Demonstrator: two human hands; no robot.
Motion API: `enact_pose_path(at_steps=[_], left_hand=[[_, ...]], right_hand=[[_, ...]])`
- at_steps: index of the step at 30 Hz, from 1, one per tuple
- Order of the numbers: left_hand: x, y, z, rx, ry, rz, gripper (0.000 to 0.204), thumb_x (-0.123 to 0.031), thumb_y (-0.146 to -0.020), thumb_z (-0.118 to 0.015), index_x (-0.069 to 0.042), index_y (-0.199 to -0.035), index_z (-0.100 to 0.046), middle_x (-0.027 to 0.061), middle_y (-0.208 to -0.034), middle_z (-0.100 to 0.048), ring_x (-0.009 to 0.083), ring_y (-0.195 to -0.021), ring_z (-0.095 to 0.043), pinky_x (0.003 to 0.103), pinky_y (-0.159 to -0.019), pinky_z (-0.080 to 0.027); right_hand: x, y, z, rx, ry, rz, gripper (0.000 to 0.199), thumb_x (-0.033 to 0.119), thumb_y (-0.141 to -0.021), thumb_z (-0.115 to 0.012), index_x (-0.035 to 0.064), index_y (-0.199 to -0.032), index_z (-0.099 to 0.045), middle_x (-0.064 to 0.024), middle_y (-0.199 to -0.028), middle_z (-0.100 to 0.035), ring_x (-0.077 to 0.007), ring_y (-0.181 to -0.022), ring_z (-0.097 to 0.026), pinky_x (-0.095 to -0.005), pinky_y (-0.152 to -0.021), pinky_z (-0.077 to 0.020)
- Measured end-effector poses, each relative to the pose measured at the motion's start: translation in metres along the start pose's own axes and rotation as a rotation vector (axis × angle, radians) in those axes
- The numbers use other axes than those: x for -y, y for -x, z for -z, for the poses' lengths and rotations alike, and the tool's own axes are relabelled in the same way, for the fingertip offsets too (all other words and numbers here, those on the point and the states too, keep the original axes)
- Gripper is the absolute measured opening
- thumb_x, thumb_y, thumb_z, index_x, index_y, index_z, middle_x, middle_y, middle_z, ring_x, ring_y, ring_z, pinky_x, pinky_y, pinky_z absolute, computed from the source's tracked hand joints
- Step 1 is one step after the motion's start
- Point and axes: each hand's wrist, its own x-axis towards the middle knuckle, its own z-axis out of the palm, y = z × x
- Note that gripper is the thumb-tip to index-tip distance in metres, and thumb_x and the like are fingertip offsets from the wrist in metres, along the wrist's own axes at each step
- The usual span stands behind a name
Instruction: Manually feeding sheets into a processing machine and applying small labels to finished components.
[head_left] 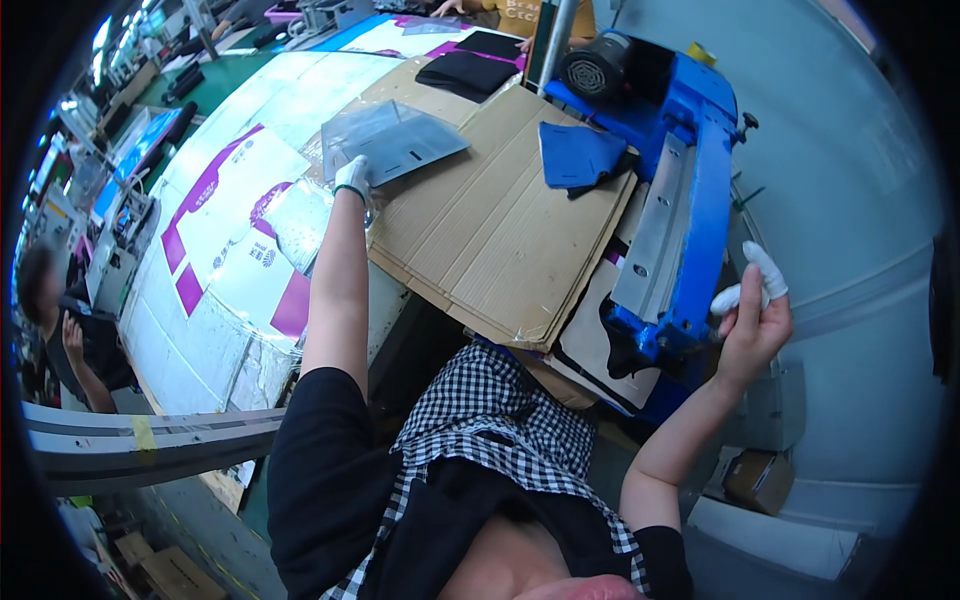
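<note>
Right hand (pixel 755 325) hovers beside the blue machine (pixel 708 200), thumb and index apart, apparently empty; farther off, the left hand (pixel 353 175) meets fanned grey translucent plastic sheets (pixel 418 155) over the cardboard stack (pixel 490 240), its grip impossible to tell. Handling looks under way, but what remains is unclear; the sheets' undersides are hidden, the distant co-worker (pixel 583 18) cut off

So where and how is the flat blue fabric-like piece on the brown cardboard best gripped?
Probably pinch the flat blue piece by its left edge, coming from the left over the brown cardboard. It lies flat there, while a dark piece pokes out at its lower right and the blue metal machine stands to its right.
</note>
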Motion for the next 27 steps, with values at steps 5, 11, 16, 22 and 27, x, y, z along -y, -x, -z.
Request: enact_pose_path(at_steps=[5,11,16,22,27], left_hand=[[-0.041,0.000,-0.032,0.105,0.192,0.020,0.032,-0.020,-0.082,-0.053,0.005,-0.102,-0.056,0.0142,-0.086,-0.061,0.0202,-0.072,-0.058,0.026,-0.065,-0.047],[-0.077,-0.003,-0.062,0.320,0.473,0.080,0.029,-0.016,-0.083,-0.056,0.007,-0.100,-0.056,0.0135,-0.084,-0.061,0.0172,-0.070,-0.058,0.022,-0.062,-0.048],[-0.167,0.092,-0.144,0.568,0.519,0.031,0.030,-0.018,-0.083,-0.058,0.006,-0.101,-0.057,0.0159,-0.088,-0.060,0.0206,-0.075,-0.059,0.025,-0.071,-0.047],[-0.236,0.178,-0.207,0.927,0.335,-0.164,0.034,-0.024,-0.084,-0.057,0.005,-0.101,-0.057,0.0196,-0.093,-0.059,0.0264,-0.079,-0.061,0.027,-0.078,-0.049],[-0.238,0.157,-0.264,1.031,-0.011,-0.488,0.038,-0.031,-0.087,-0.053,0.004,-0.098,-0.057,0.0153,-0.086,-0.061,0.0234,-0.072,-0.063,0.024,-0.065,-0.053]], right_hand=[[-0.009,-0.016,0.013,0.095,-0.228,-0.056,0.034,0.023,-0.091,-0.048,-0.0012,-0.115,-0.051,-0.0041,-0.078,-0.060,-0.0054,-0.058,-0.046,-0.0157,-0.052,-0.0358],[-0.060,-0.059,0.065,0.078,-0.276,-0.197,0.041,0.031,-0.092,-0.043,-0.0035,-0.114,-0.048,-0.0067,-0.093,-0.060,-0.0080,-0.070,-0.051,-0.0189,-0.058,-0.0386],[-0.083,-0.070,0.094,0.236,-0.628,-0.404,0.042,0.036,-0.093,-0.040,-0.0001,-0.111,-0.051,-0.0075,-0.097,-0.060,-0.0103,-0.072,-0.054,-0.0223,-0.062,-0.0421],[-0.075,-0.038,0.123,-0.369,-0.788,-0.273,0.039,0.036,-0.092,-0.041,0.0043,-0.112,-0.052,-0.0053,-0.100,-0.061,-0.0133,-0.079,-0.058,-0.0264,-0.069,-0.0457],[-0.091,-0.034,0.160,-0.300,-0.833,-0.219,0.036,0.034,-0.091,-0.041,0.0071,-0.112,-0.053,-0.0048,-0.104,-0.061,-0.0165,-0.087,-0.060,-0.0306,-0.076,-0.0467]])
